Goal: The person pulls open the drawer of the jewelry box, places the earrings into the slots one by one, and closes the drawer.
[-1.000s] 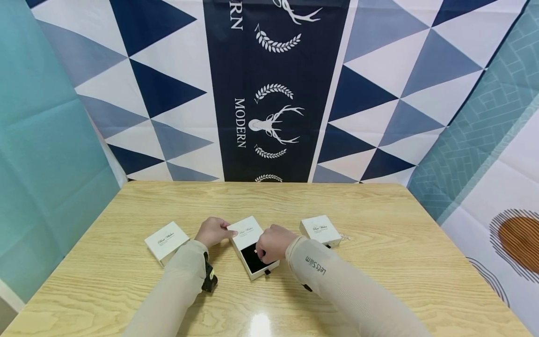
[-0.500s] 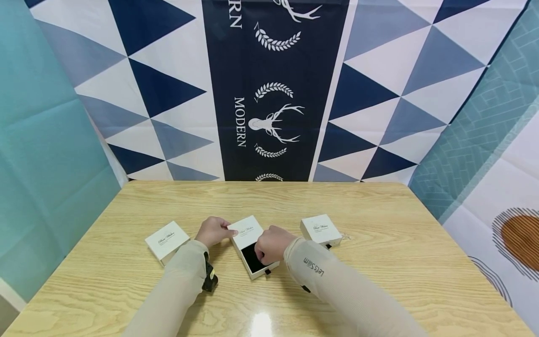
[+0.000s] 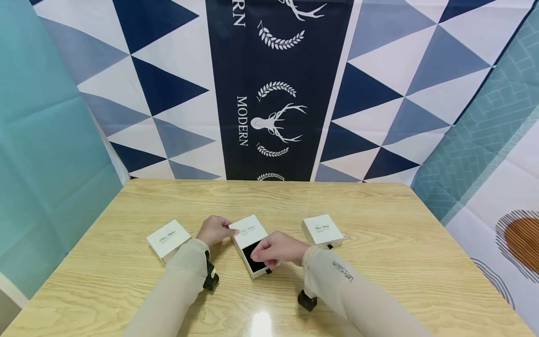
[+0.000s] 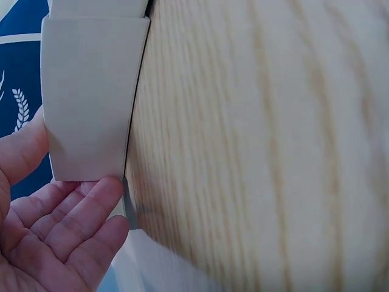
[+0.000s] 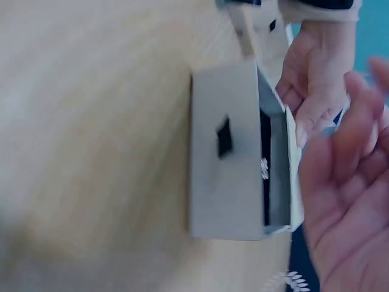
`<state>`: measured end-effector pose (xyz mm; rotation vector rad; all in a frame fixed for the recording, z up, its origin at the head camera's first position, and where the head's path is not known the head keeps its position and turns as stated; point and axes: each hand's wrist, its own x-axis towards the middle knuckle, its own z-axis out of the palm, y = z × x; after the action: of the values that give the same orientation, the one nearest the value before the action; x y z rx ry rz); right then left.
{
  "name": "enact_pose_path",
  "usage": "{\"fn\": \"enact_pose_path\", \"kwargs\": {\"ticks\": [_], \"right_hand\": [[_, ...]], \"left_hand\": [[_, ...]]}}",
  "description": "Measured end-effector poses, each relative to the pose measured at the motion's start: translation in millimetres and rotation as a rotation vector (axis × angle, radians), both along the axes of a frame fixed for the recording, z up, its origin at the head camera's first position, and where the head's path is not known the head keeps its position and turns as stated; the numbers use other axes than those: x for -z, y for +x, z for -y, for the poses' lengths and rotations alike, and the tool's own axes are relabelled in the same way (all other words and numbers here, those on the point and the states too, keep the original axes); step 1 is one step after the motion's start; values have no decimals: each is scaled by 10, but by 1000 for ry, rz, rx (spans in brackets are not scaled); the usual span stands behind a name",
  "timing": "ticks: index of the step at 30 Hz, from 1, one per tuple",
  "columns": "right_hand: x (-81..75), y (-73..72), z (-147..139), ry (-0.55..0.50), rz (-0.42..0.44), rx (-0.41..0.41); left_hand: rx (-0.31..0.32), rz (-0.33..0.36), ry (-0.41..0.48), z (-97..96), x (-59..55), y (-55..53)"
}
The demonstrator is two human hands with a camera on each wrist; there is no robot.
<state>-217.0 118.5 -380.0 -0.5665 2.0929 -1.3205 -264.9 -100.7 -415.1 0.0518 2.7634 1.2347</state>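
A white drawer-style gift box (image 3: 250, 230) lies near the middle of the table, its drawer (image 5: 225, 152) slid partly out toward me. Black lining (image 3: 251, 256) fills the drawer, and a black pull tab (image 5: 225, 137) is on its front. In the right wrist view a small sparkling silvery piece (image 5: 264, 168) shows against the lining. My left hand (image 3: 214, 230) grips the sleeve at its far left corner, thumb on the printed lid, fingers at the end. My right hand (image 3: 281, 248) hovers over the drawer, fingers loosely bent, nothing visible in them.
Similar white boxes stand on either side: one on the left (image 3: 169, 239), one on the right (image 3: 322, 229). Beside the right box lies a small shiny trinket (image 3: 347, 237). The wooden table (image 3: 269, 199) ends at a patterned cloth backdrop.
My right hand has lifted out of the drawer and drawn slightly right, its fingers loosening. A small shiny piece showed at its fingertips a second ago. My left hand keeps its grip on the box.
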Motion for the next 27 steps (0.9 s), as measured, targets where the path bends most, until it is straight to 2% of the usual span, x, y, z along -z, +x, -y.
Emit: {"fn": "enact_pose_path", "kwargs": {"ticks": [3,6,11,13,17,21,27], "right_hand": [[30,99,-112,-119,154,15],[63,203,-215,-191,278,61],[171,427,-306,-235,468,231],[228,516,-320,-248,513,303],[323,640,-318,-286,568,373],[373,690,-280,-362,595,406],[371,671,-170,-446,559,495]], "left_hand": [[-2,8,1,-6,-3,4],[6,10,0,-13,-19,12],[10,12,-7,-24,-44,25],[12,6,-11,-26,-55,26],[14,2,-14,-29,-74,25],[7,9,-19,-30,-75,20],[-2,29,-15,-21,-82,13]]}}
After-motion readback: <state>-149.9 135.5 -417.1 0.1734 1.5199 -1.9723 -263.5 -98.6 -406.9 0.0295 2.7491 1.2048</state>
